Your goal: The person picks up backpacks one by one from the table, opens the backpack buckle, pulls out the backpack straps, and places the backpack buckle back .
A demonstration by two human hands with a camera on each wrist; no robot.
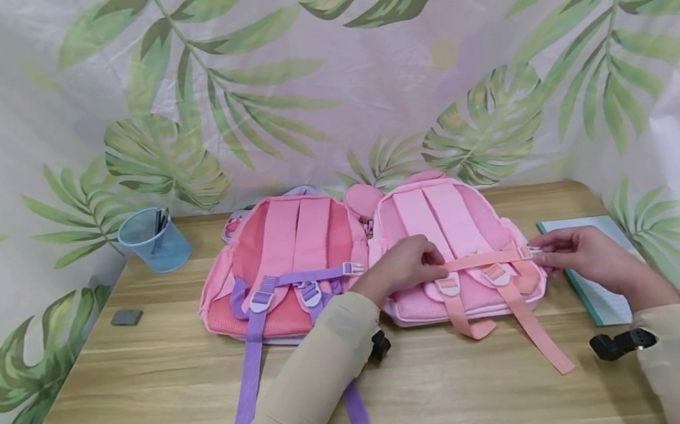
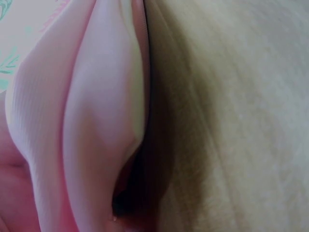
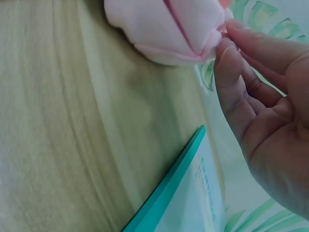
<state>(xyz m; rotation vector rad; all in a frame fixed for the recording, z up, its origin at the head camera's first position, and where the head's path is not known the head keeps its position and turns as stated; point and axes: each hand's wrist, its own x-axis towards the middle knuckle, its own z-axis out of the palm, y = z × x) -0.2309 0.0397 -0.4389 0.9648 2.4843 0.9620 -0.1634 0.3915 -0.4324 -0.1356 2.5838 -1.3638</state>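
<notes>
A light pink backpack (image 1: 447, 211) lies on its front on the table, shoulder straps facing up. Across its lower part runs an orange chest strap (image 1: 485, 259). My left hand (image 1: 409, 265) pinches the left end of that strap; its fingertips partly hide what lies between them. At the other end, my right hand (image 1: 590, 260) pinches a white plastic buckle (image 1: 529, 252) between thumb and fingers. In the right wrist view, the right hand (image 3: 263, 87) grips at the pink bag's (image 3: 149, 29) edge. The left wrist view shows mostly pale pink fabric (image 2: 96, 116) close up.
Left of it lies a coral-pink backpack (image 1: 283, 235) with purple straps (image 1: 250, 366). A blue mesh pen cup (image 1: 159, 241) and a small grey block (image 1: 126, 317) are at the left. A teal-edged notepad (image 1: 603, 288) lies beneath the right hand.
</notes>
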